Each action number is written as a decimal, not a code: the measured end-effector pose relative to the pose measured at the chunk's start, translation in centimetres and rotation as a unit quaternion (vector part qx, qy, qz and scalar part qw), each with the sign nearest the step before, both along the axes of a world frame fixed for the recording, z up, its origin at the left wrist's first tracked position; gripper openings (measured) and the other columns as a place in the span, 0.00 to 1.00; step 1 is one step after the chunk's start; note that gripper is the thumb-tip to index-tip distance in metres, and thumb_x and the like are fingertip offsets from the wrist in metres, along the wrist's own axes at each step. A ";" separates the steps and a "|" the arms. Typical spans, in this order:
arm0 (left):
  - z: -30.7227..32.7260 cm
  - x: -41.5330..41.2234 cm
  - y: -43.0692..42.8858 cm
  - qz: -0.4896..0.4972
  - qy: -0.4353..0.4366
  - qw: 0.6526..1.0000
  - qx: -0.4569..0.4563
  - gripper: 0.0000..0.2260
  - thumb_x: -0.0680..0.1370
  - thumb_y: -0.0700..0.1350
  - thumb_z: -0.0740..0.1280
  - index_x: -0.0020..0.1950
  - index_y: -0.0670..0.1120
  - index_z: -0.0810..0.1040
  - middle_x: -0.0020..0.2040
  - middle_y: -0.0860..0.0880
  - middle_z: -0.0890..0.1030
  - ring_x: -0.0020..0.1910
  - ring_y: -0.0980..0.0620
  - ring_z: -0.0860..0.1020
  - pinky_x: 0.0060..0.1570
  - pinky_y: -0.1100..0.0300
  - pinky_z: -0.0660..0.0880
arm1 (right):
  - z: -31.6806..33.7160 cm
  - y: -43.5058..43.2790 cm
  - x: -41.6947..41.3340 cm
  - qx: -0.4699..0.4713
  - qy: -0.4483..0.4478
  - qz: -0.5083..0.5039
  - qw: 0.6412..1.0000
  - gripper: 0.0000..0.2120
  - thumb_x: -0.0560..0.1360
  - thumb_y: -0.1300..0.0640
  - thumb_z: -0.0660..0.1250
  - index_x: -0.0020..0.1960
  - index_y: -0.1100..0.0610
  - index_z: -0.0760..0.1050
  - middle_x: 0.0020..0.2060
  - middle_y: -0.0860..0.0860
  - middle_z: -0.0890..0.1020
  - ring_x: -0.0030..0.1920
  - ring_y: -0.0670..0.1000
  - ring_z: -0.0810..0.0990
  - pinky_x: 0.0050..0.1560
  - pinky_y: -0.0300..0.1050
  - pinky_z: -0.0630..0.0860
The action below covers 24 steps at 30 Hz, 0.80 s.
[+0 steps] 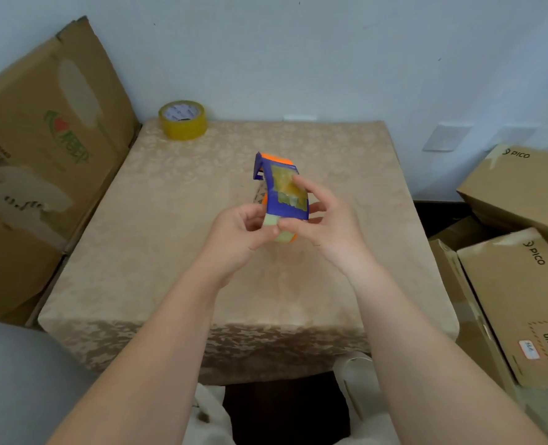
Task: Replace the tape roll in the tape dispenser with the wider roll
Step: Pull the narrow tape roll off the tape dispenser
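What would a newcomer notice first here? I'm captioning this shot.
The blue and orange tape dispenser, held above the middle of the table by the left hand and right hand. Next, the yellow tape roll at the table's far left corner.

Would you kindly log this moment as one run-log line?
stage: old roll still in | left hand: holds tape dispenser | right hand: on dispenser | yellow tape roll: table's far-left corner, untouched

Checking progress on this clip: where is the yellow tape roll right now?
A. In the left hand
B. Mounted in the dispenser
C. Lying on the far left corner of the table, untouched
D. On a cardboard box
C: the yellow tape roll lies on the table at its far left corner, while both hands hold the blue and orange dispenser.
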<state>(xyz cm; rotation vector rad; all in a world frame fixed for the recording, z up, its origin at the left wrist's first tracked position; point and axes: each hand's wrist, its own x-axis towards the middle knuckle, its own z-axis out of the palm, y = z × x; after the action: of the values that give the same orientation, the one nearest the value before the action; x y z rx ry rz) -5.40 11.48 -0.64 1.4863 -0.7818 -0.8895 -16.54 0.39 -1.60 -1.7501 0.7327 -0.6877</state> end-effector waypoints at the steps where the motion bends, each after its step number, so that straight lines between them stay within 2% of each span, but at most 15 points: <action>1: 0.0 0.1 0.0 0.004 -0.007 1.000 0.004 0.12 0.72 0.30 0.67 0.48 0.46 0.81 0.37 0.55 0.85 0.40 0.59 0.82 0.44 0.67 0.77 | 0.1 0.1 0.0 -0.007 -0.006 -0.012 1.000 0.30 0.63 0.59 0.77 0.64 0.47 0.75 0.56 0.52 0.79 0.42 0.47 0.78 0.44 0.44 0.78; 3: -0.1 0.2 0.1 0.009 -0.026 0.999 0.020 0.12 0.71 0.30 0.68 0.47 0.46 0.81 0.38 0.54 0.85 0.38 0.60 0.82 0.45 0.67 0.77 | 0.6 0.0 0.0 0.003 -0.024 -0.045 0.999 0.25 0.66 0.58 0.76 0.62 0.49 0.76 0.52 0.48 0.81 0.37 0.42 0.77 0.43 0.38 0.77; 5: 0.0 0.3 0.5 0.002 -0.053 0.998 0.038 0.13 0.71 0.30 0.68 0.47 0.47 0.81 0.41 0.51 0.84 0.37 0.60 0.81 0.46 0.65 0.77 | 1.2 -0.2 -0.2 0.044 -0.052 -0.075 0.995 0.21 0.69 0.55 0.74 0.61 0.49 0.77 0.49 0.46 0.81 0.36 0.38 0.77 0.43 0.35 0.77; 9: 0.5 0.4 1.6 -0.018 -0.083 0.995 0.058 0.15 0.70 0.29 0.69 0.45 0.49 0.81 0.41 0.53 0.84 0.37 0.62 0.80 0.46 0.64 0.77 | 2.1 -0.3 -0.9 0.124 -0.067 -0.092 0.986 0.15 0.66 0.48 0.71 0.53 0.43 0.77 0.46 0.47 0.81 0.45 0.48 0.78 0.51 0.48 0.77; 11: 0.7 0.4 2.2 -0.021 -0.096 0.993 0.064 0.15 0.69 0.29 0.70 0.46 0.48 0.82 0.40 0.54 0.84 0.36 0.63 0.80 0.44 0.67 0.77 | 2.4 0.1 -1.0 0.148 -0.075 -0.072 0.984 0.15 0.70 0.52 0.72 0.55 0.46 0.77 0.45 0.47 0.79 0.45 0.49 0.76 0.48 0.47 0.76; 13: 0.9 0.3 2.7 -0.020 -0.122 0.990 0.073 0.13 0.69 0.30 0.70 0.49 0.45 0.82 0.42 0.51 0.84 0.35 0.65 0.79 0.43 0.70 0.75 | 2.7 0.5 -1.1 0.162 -0.082 -0.051 0.982 0.14 0.72 0.55 0.71 0.57 0.48 0.76 0.44 0.47 0.78 0.45 0.48 0.76 0.46 0.44 0.75; 17: 1.1 0.1 3.3 -0.012 -0.186 0.979 0.082 0.13 0.70 0.34 0.72 0.51 0.47 0.82 0.42 0.54 0.83 0.37 0.64 0.79 0.44 0.71 0.74 | 2.8 0.8 -1.6 0.195 -0.096 -0.038 0.975 0.13 0.72 0.56 0.70 0.56 0.47 0.76 0.45 0.44 0.79 0.46 0.46 0.77 0.46 0.42 0.76; 20: 1.1 -0.1 3.4 -0.009 -0.206 0.976 0.074 0.13 0.70 0.35 0.72 0.51 0.49 0.82 0.42 0.55 0.83 0.37 0.65 0.79 0.46 0.68 0.73 | 2.7 0.8 -1.8 0.239 -0.086 -0.042 0.966 0.17 0.73 0.54 0.69 0.62 0.50 0.74 0.49 0.47 0.79 0.46 0.47 0.78 0.46 0.43 0.76; 24: 1.4 -0.1 3.6 -0.004 -0.185 0.981 0.062 0.13 0.70 0.34 0.71 0.47 0.52 0.81 0.42 0.55 0.84 0.37 0.63 0.79 0.47 0.64 0.74 | 2.3 1.2 -1.5 0.347 -0.034 -0.027 0.937 0.14 0.75 0.49 0.65 0.58 0.53 0.75 0.54 0.52 0.81 0.49 0.52 0.80 0.47 0.45 0.77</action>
<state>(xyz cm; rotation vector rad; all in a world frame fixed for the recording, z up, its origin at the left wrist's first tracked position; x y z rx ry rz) -5.46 15.07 0.71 1.7895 -1.0174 -0.6834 -18.04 1.63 0.69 -1.0560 0.8501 -0.4428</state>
